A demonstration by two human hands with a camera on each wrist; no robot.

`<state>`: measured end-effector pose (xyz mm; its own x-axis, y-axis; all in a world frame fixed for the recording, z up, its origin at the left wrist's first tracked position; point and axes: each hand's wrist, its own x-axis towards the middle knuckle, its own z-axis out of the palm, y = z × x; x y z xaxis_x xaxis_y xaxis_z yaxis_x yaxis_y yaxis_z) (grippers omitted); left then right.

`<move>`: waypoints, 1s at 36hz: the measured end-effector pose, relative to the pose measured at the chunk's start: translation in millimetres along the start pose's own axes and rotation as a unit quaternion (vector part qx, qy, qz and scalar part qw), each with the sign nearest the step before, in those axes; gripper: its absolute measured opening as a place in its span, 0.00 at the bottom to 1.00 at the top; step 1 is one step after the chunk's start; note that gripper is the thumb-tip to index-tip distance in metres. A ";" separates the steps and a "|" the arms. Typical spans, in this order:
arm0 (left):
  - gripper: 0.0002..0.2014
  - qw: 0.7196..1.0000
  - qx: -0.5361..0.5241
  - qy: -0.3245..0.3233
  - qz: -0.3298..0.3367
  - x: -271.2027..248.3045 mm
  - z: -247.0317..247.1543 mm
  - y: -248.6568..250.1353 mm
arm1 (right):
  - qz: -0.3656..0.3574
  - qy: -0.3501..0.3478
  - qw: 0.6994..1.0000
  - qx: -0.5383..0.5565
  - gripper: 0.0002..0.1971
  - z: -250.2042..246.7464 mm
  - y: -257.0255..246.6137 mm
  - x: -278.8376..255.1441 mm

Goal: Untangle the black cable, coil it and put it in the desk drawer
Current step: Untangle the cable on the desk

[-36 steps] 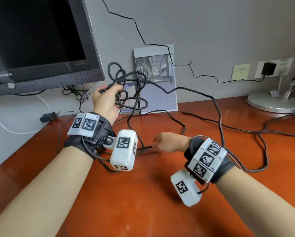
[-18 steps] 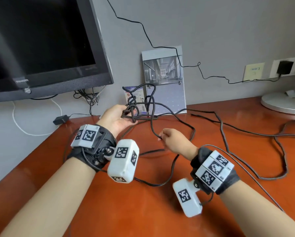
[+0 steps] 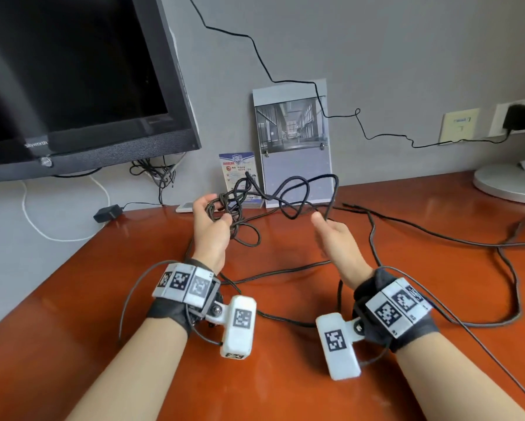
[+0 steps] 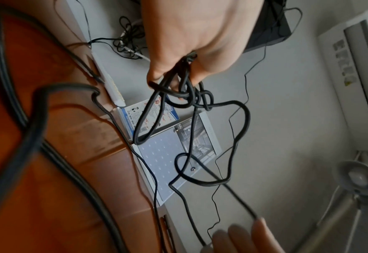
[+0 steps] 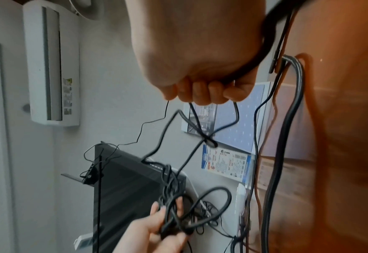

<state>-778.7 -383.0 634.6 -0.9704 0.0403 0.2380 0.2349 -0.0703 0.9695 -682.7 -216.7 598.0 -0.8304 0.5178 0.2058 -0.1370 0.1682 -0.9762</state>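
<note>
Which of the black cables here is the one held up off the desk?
The knotted thick black cable between both hands; the other black cables lie flat on the desk.

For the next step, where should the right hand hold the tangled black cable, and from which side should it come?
Judging from this pose, the right hand should pinch the raised open loop of the tangled black cable, coming from the right. The left hand already grips the knotted bunch, and this loop stands free above the reddish wooden desk.
</note>
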 end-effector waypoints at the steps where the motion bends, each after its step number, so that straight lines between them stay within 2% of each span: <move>1: 0.23 1.000 -0.005 0.010 -0.001 2.4 -1.2 -2.2 | 0.017 0.019 0.999 0.026 0.23 -1.4 1.3 3.3; 4: 0.24 0.998 -0.035 0.038 -0.019 14.4 -6.6 -8.0 | 0.080 0.051 0.990 0.107 0.24 -10.4 4.3 11.4; 8: 0.25 0.993 -0.073 0.091 -0.030 35.7 -23.9 -11.6 | 0.101 0.089 0.981 0.142 0.23 -26.6 19.1 18.0; 10: 0.25 0.993 -0.039 0.114 -0.004 42.9 -33.5 -11.7 | 0.131 0.116 0.972 0.157 0.23 -32.2 23.6 21.5; 13: 0.24 0.987 0.083 0.101 0.092 44.6 -44.1 -6.6 | 0.155 0.131 0.967 0.152 0.24 -34.3 23.5 24.7; 16: 0.23 0.968 0.161 0.058 0.185 39.8 -48.3 6.4 | 0.169 0.097 0.976 0.096 0.23 -29.2 19.4 23.5; 19: 0.23 0.944 0.184 0.050 0.269 34.2 -44.6 28.8 | 0.169 0.008 0.986 -0.009 0.20 -20.8 13.9 17.4; 21: 0.23 0.919 0.213 0.043 0.329 31.4 -39.5 46.8 | 0.139 -0.066 0.988 -0.036 0.19 -13.6 9.6 11.3; 23: 0.25 0.887 0.259 0.022 0.382 30.8 -35.7 64.9 | 0.095 -0.094 0.991 -0.033 0.17 -7.6 3.6 5.0; 25: 0.29 0.833 0.328 -0.009 0.445 32.4 -33.7 80.3 | 0.071 -0.069 0.995 -0.023 0.12 -5.0 -0.3 1.6; 27: 0.29 0.751 0.401 -0.043 0.523 37.4 -33.8 92.5 | 0.063 -0.041 0.997 -0.009 0.09 -5.4 -1.1 0.7; 29: 0.24 0.664 0.453 -0.091 0.588 41.6 -35.3 103.5 | 0.051 -0.014 0.998 0.016 0.06 -7.2 -2.8 0.3; 31: 0.15 0.568 0.491 -0.151 0.643 42.7 -37.9 113.6 | 0.035 0.008 0.998 0.051 0.05 -8.5 -5.7 -0.2; 33: 0.14 0.459 0.527 -0.188 0.690 40.6 -38.6 118.9 | 0.021 0.011 0.997 0.068 0.06 -8.4 -6.1 0.5; 35: 0.12 0.350 0.564 -0.190 0.724 39.4 -39.1 118.6 | 0.010 0.001 0.998 0.056 0.07 -7.5 -5.0 0.8; 36: 0.12 0.305 0.574 -0.181 0.738 39.1 -39.9 118.0 | 0.007 -0.001 0.999 0.050 0.09 -6.9 -5.1 0.5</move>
<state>-791.2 -429.5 755.9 0.2610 0.9313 0.2542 0.4682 0.1082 -0.8770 -678.7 -211.5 603.5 -0.8335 0.5181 0.1918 -0.1781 0.0767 -0.9810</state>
